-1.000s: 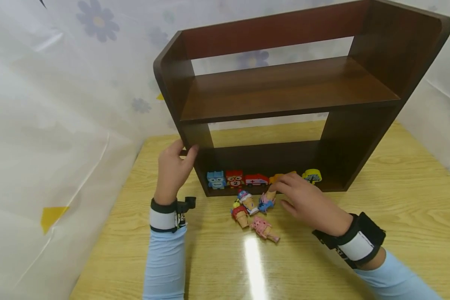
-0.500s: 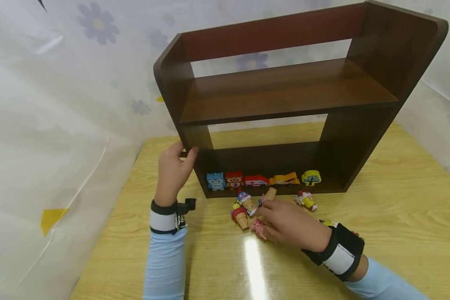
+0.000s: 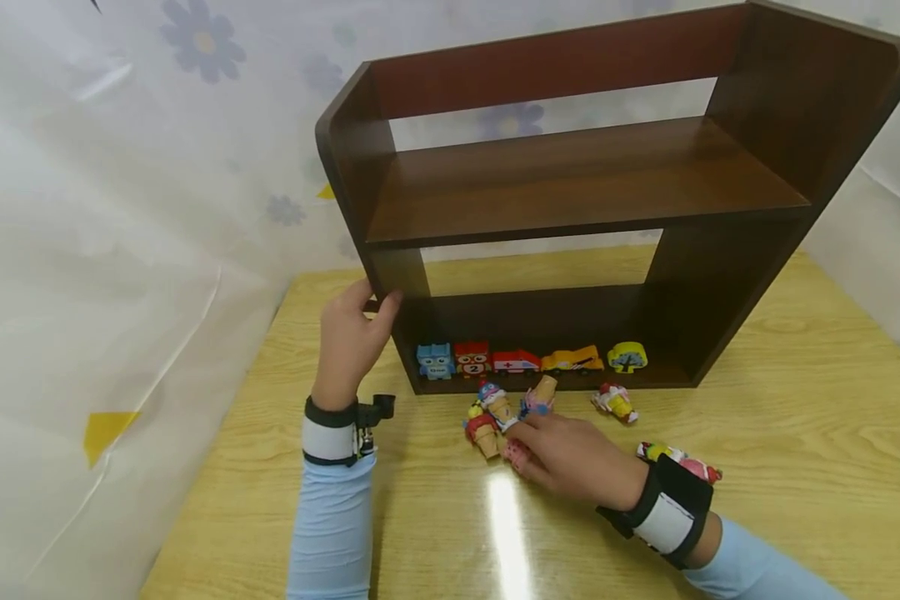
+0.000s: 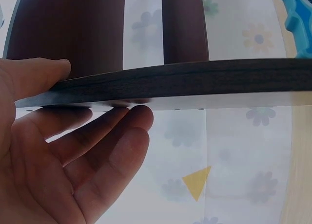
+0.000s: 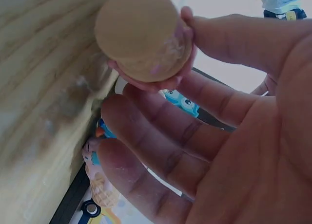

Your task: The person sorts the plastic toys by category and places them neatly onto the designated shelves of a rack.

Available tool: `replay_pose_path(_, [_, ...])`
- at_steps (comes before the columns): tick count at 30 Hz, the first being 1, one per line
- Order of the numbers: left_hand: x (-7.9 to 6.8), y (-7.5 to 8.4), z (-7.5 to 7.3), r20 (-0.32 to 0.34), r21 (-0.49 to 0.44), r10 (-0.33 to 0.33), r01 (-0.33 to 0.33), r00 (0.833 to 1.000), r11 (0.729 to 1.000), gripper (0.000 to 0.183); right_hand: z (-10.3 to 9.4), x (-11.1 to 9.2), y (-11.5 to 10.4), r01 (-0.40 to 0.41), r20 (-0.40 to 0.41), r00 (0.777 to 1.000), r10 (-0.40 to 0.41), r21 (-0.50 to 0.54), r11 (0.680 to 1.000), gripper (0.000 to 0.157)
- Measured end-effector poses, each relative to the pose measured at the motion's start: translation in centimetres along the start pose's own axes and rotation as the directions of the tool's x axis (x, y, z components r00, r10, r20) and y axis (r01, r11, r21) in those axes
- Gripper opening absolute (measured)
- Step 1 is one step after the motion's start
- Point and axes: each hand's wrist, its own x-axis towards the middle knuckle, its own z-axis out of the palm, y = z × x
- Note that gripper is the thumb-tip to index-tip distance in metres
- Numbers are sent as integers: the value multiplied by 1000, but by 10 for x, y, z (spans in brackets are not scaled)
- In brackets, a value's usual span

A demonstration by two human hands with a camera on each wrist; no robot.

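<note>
My left hand (image 3: 351, 342) grips the left side panel of a dark wooden shelf unit (image 3: 585, 179), thumb inside and fingers outside in the left wrist view. My right hand (image 3: 581, 458) pinches a pink ice-cream-cone toy (image 5: 141, 34) between thumb and index finger, its tan base facing the wrist camera. In the head view the hand covers most of this toy. Close beside it lie a red-topped cone toy (image 3: 483, 435), a blue-topped one (image 3: 497, 403) and a pink-and-blue one (image 3: 543, 393), all before the bottom shelf.
Along the bottom shelf stand a blue owl block (image 3: 436, 362), a red owl block (image 3: 472, 358), a toy ambulance (image 3: 516, 362), a yellow toy truck (image 3: 572, 359) and a yellow tree block (image 3: 627, 357). Further toys (image 3: 615, 402) lie right, some beside my right wrist.
My right hand has moved left and nearer the body, from the pink-and-blue cone toy to the pink one, which it now pinches. The left hand keeps its grip.
</note>
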Motion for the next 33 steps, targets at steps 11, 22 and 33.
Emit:
replay_pose_path(11, [-1, 1, -1, -1, -8, 2, -2, 1000, 1000, 20, 8, 0, -1, 41, 32, 999, -43, 50, 998, 33])
replay_pose_path(22, [-1, 0, 1, 7, 4, -22, 22, 1000, 1000, 20, -20, 3, -2, 145, -152, 979, -134, 61, 988, 34])
replay_pose_path(33, [0, -4, 2, 8, -4, -29, 29, 1000, 1000, 21, -80, 28, -21, 169, -287, 948, -139, 82, 982, 56])
